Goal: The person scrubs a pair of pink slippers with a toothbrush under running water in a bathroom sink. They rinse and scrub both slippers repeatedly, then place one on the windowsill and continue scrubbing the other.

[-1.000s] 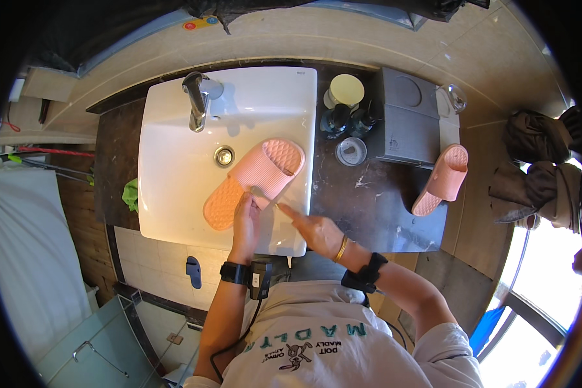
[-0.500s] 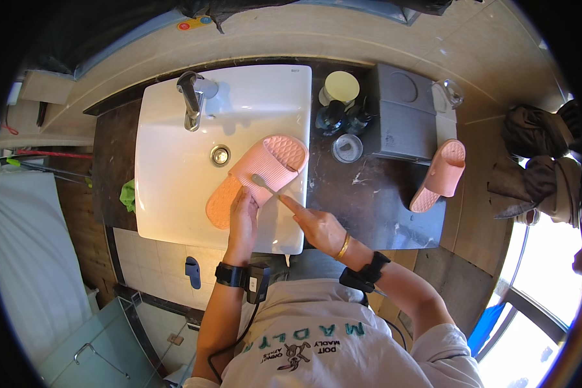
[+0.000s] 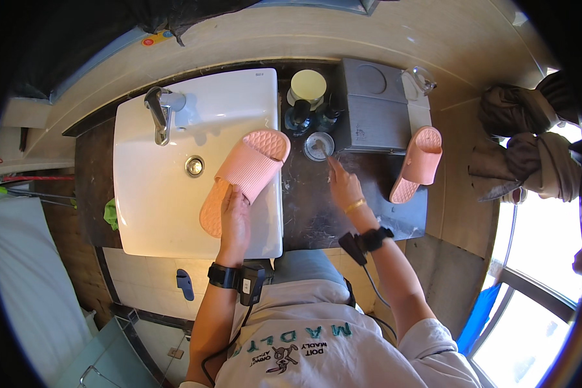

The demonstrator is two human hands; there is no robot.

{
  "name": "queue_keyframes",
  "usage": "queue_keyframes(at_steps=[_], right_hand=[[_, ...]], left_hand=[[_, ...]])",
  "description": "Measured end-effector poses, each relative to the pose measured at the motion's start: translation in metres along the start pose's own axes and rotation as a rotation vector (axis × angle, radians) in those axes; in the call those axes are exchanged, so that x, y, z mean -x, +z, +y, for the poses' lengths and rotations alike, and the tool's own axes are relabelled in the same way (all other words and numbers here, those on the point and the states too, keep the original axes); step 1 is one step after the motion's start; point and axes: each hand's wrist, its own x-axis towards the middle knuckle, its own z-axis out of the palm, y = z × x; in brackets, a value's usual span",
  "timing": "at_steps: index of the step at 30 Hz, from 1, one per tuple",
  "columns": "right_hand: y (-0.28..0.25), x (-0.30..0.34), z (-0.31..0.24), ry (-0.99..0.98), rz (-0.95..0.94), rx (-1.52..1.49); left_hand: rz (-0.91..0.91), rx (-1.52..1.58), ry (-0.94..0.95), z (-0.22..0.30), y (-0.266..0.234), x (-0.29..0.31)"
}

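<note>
Over the right part of the white sink, a pink slipper [image 3: 249, 169] is tilted with its ribbed strap facing up. My left hand [image 3: 235, 216] is closed around its side, thumb below the strap. My right hand [image 3: 346, 187] is over the dark counter, closed on the handle of a small brush [image 3: 328, 154]. The brush's head reaches into a small round clear dish [image 3: 319, 146] holding something whitish. The brush head is hard to make out there. A second pink slipper [image 3: 420, 168] leans at the counter's right end.
The sink [image 3: 165, 213] has a chrome faucet [image 3: 160, 113] and a drain [image 3: 194, 166]. Behind the dish are dark bottles [image 3: 299, 116], a pale-lidded jar [image 3: 308, 87] and a grey box [image 3: 375, 110]. A green cloth [image 3: 111, 213] hangs left of the sink.
My right hand has moved the brush from the slipper's strap rightward and away from me to the clear dish. My left hand still holds the slipper. The whole view has shifted slightly.
</note>
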Motion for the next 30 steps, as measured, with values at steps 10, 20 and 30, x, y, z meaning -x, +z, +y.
queue_keyframes(at_steps=[10, 20, 30], right_hand=[[-0.01, -0.017, -0.009, 0.0, -0.088, -0.095], [-0.024, 0.067, -0.103, -0.479, -0.09, -0.427], [-0.008, 0.071, -0.104, -0.523, -0.055, -0.431]], left_hand=[[-0.014, -0.046, -0.024, 0.011, 0.005, -0.004], [-0.041, 0.041, -0.073, 0.019, 0.009, -0.007], [0.021, 0.108, -0.161, 0.024, 0.011, -0.014]])
